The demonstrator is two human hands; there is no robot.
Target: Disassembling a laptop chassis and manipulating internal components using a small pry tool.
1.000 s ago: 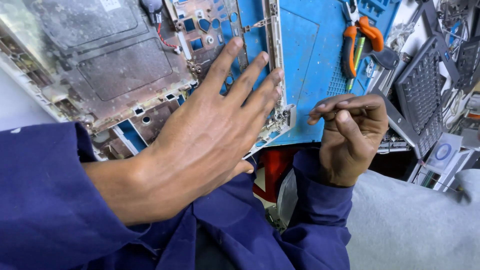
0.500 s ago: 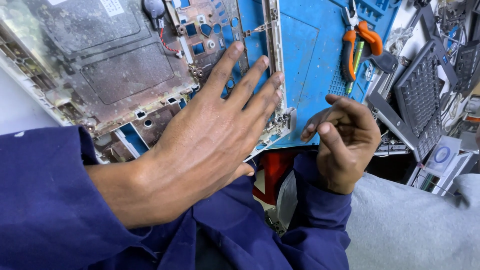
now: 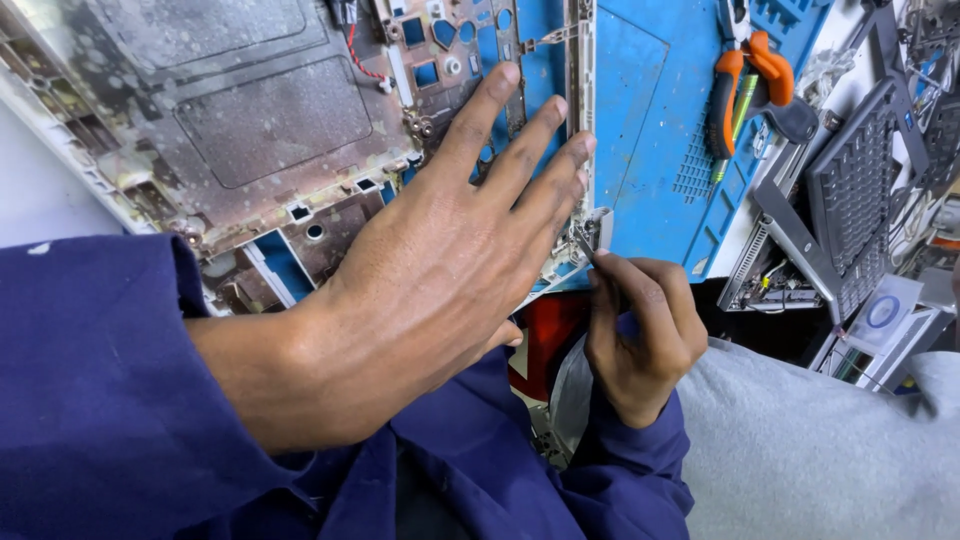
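Observation:
A stripped, dusty laptop base shell (image 3: 250, 130) lies on a blue work mat (image 3: 650, 130). My left hand (image 3: 450, 260) rests flat on the shell's near corner, fingers spread and pointing away from me. My right hand (image 3: 640, 330) is just right of it, fingers pinched around a thin metal tool (image 3: 583, 240) whose tip touches the shell's corner edge. Both arms wear dark blue sleeves.
Orange-handled pliers (image 3: 740, 80) lie on the mat at the upper right. A loose dark keyboard (image 3: 860, 190) and other laptop parts are stacked at the right edge. A red object (image 3: 545, 335) shows below the mat between my hands. Grey cloth covers my lap at the lower right.
My right hand has moved left and up to the shell's corner, bringing the thin tool against the edge. My left hand has stayed pressed on the shell.

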